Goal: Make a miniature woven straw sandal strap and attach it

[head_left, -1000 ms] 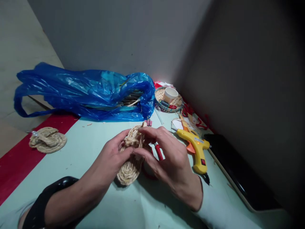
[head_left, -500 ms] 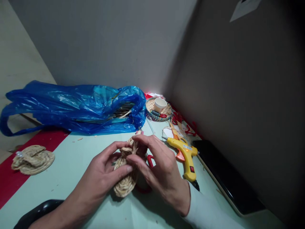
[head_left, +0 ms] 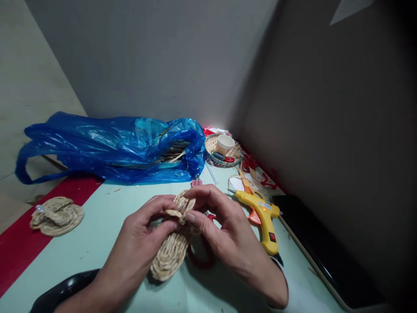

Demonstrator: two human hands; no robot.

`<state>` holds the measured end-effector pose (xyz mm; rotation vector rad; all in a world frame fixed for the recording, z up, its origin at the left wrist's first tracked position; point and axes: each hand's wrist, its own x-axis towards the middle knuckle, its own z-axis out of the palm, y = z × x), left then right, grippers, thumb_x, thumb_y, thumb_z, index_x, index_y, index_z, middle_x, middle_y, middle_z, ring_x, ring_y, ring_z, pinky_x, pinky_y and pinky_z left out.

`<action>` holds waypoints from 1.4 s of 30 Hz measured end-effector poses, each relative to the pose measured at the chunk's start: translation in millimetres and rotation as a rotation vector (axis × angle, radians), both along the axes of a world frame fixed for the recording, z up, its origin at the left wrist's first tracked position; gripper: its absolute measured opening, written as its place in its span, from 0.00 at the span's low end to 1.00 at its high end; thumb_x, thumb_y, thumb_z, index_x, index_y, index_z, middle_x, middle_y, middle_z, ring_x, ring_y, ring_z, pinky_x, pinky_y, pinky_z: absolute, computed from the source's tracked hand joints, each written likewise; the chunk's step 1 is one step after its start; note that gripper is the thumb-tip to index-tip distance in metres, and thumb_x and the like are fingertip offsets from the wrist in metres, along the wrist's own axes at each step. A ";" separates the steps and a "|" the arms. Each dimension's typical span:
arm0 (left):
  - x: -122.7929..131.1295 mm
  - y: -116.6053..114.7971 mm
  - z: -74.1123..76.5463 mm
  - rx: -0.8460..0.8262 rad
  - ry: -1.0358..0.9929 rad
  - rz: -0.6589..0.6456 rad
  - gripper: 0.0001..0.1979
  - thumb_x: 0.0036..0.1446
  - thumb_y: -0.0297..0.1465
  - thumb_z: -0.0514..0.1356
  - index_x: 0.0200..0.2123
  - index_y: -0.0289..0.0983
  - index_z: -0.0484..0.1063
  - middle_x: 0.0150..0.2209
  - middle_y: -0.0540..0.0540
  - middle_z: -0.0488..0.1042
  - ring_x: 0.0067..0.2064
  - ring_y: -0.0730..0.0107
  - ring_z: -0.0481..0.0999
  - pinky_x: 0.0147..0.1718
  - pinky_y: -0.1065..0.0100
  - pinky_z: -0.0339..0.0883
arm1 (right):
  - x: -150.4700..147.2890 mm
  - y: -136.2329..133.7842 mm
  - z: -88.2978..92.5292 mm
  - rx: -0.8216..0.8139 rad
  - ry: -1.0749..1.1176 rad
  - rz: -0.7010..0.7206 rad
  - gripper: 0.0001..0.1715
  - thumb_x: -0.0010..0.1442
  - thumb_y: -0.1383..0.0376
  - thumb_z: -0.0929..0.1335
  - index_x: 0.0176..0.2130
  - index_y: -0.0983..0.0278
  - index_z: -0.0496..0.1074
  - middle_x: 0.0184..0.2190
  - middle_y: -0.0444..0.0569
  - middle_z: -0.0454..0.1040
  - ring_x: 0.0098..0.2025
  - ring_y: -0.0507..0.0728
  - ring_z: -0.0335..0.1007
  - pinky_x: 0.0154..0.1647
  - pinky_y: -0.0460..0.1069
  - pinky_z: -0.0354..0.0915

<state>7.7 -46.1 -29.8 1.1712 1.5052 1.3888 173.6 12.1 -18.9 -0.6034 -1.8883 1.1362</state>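
Note:
Between both hands is a small braided straw slipper [head_left: 170, 256], its coiled oval sole tilted toward me and a narrow braided strap across its upper part. My left hand [head_left: 143, 234] pinches the strap's left side between thumb and fingers. On the right side, the thumb and forefinger of my right hand [head_left: 230, 228] close on the strap where it meets the sole. Fingers partly cover that joint. Beneath the hands lie red-handled scissors [head_left: 203, 256], mostly hidden. A similar braided straw piece with a shiny bead [head_left: 57, 217] rests at the left.
A blue plastic bag [head_left: 117, 148] of sticks lies at the back. Right of it, a woven tray [head_left: 234, 157] holds a white cup [head_left: 225, 143]. A yellow glue gun [head_left: 265, 217] lies beside a black flat device [head_left: 322, 248]. A pink binder clip [head_left: 196, 182] sits near the bag.
The view has shifted slightly left. Both hands have moved a little on the slipper: the strap now stands out more from the sole, and more of the sole shows below.

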 end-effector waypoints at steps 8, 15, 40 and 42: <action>-0.4 0.3 -5.4 -0.032 -0.006 0.021 0.06 0.54 0.33 0.66 0.34 0.45 0.72 0.41 0.55 0.76 0.39 0.70 0.77 0.35 0.74 0.72 | 2.1 0.3 -0.8 -0.062 -0.060 0.047 0.19 0.64 0.69 0.69 0.54 0.59 0.65 0.35 0.41 0.74 0.37 0.53 0.71 0.40 0.49 0.67; -4.2 6.5 -4.7 -0.049 0.033 0.001 0.02 0.47 0.31 0.67 0.24 0.41 0.78 0.44 0.46 0.77 0.48 0.54 0.76 0.47 0.62 0.68 | -2.2 -0.6 -7.5 -0.024 -0.053 0.040 0.23 0.63 0.73 0.67 0.55 0.59 0.62 0.35 0.41 0.74 0.36 0.52 0.70 0.42 0.49 0.65; -0.9 0.2 6.6 -0.137 -0.186 -0.011 0.11 0.51 0.39 0.69 0.35 0.39 0.77 0.42 0.44 0.79 0.44 0.54 0.78 0.43 0.62 0.72 | 3.4 -6.0 8.4 0.184 -0.114 -0.244 0.13 0.64 0.73 0.62 0.44 0.61 0.71 0.38 0.45 0.78 0.41 0.53 0.75 0.42 0.48 0.67; -1.0 1.4 5.2 -0.154 -0.229 0.003 0.12 0.50 0.39 0.69 0.35 0.39 0.78 0.38 0.44 0.80 0.41 0.54 0.79 0.41 0.61 0.72 | 4.3 -3.7 10.7 0.187 -0.076 -0.302 0.11 0.62 0.72 0.61 0.33 0.62 0.70 0.31 0.44 0.76 0.33 0.52 0.73 0.35 0.47 0.65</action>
